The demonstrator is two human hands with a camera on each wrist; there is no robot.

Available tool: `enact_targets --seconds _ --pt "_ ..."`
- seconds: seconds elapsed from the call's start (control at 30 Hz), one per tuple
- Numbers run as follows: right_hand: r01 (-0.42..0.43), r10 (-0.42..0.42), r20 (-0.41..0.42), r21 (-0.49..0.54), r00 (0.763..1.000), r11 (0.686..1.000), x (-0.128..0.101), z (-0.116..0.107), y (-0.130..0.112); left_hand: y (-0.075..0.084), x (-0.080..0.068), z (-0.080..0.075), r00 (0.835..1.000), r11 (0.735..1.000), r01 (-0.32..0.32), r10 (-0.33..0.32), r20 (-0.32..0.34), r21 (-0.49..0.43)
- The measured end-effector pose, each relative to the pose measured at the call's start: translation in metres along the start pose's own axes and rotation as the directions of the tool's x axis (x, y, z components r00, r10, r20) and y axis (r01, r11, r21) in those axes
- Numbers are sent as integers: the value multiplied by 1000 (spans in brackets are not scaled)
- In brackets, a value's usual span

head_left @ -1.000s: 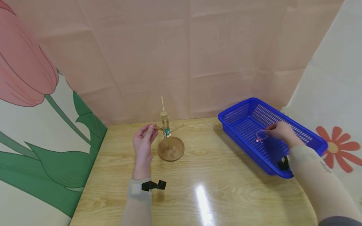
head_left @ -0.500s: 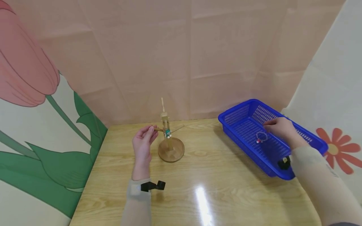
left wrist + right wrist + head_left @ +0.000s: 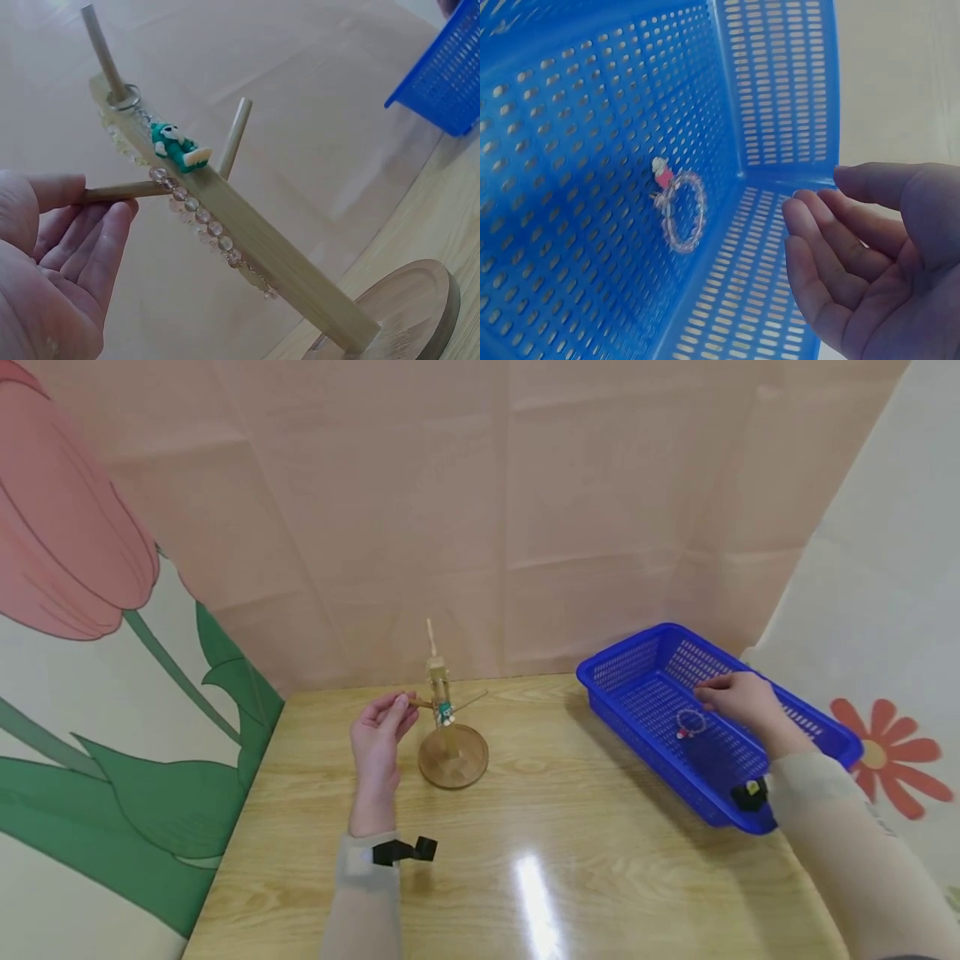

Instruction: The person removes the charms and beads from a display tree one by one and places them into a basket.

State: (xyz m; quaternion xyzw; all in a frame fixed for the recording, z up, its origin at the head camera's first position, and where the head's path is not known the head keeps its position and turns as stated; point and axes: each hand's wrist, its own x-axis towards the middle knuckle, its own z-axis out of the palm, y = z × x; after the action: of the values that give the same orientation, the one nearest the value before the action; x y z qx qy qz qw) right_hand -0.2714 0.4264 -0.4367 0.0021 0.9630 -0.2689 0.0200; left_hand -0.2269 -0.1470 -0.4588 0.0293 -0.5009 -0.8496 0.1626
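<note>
Sitting at a light wooden table (image 3: 570, 827), a person works with both bare hands. The left hand (image 3: 378, 739), on the left side of the table, has its fingers (image 3: 90, 247) gently bent, and its fingertips touch the end of one side peg (image 3: 124, 192) of a small wooden jewellery stand (image 3: 448, 727). From the left wrist view I cannot tell whether it pinches the peg or only steadies it. A clear beaded bracelet with a small green charm (image 3: 178, 146) already hangs along the stand's post.

On the right, a blue perforated basket (image 3: 817, 727) sits towards the far edge. The right hand (image 3: 738, 697) hovers inside it, fingers relaxed and loosely curved, holding nothing. A second clear beaded bracelet with a red charm (image 3: 681, 206) lies flat on the basket floor, near the fingertips but apart from them.

Judging the risks: this bracelet is thin and lies flat against the holed floor, so fingertips may slide over it, or beads may snag in a hole. A hasty pull could then drag or tip the light basket. The stand looks tall over a narrow round base (image 3: 405, 315). Pushing sideways on the peg could rock it or shake off the hanging bracelet.
</note>
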Motion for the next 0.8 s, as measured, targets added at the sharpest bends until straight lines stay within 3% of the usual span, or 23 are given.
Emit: enact_targets --seconds 0.27,0.63,0.8 --pt "-9 12 -50 56 999 998 -4 2 -18 1 0 -1 1000 1000 0 -1 14 25" --pt "67 -60 -72 104 996 992 -2 -17 -51 0 2 0 998 998 -18 15 58 53" --pt "95 -84 -74 161 994 982 -11 -13 -77 -2 0 -1 998 998 -16 11 69 69"
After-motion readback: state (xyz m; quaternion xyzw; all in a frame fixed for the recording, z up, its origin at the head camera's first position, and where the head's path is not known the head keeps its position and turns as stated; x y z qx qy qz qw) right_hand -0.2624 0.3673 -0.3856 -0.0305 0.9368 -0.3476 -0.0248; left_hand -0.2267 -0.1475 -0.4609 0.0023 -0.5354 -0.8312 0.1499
